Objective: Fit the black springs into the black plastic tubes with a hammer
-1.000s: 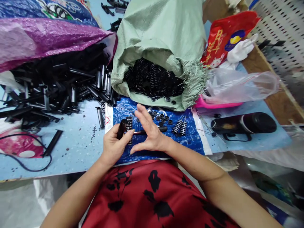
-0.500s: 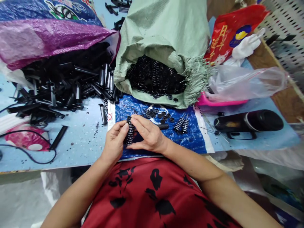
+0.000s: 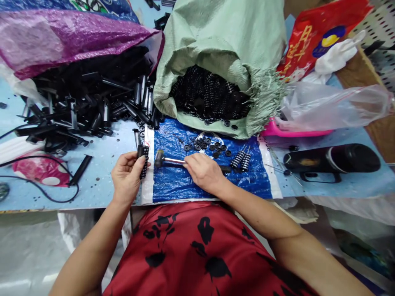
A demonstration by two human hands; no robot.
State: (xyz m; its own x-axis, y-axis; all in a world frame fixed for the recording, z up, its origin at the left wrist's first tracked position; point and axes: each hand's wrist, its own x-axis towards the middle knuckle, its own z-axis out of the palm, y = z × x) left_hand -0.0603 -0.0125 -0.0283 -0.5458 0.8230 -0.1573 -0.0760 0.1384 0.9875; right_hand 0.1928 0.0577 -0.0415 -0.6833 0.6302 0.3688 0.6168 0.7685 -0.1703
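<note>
"Place type?"
"Workshop, small-parts bench. Long light-blue worktable, big heap of glossy black plastic pieces on it."
"More evidence?"
"Pale-green woven sack, open, full of black white-dotted parts. Small round black discs scattered about."
"Tools?"
"Slim metal-shafted hammer, on the blue plastic sheet. Workshop, next."

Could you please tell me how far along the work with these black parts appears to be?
Possibly done: the white-marked black parts in the green sack, though I can't tell whether they are finished. In hand: the left hand holds a white-marked piece; the right hand grips a hammer. Apparently remaining: the heap of plain black pieces.
</note>
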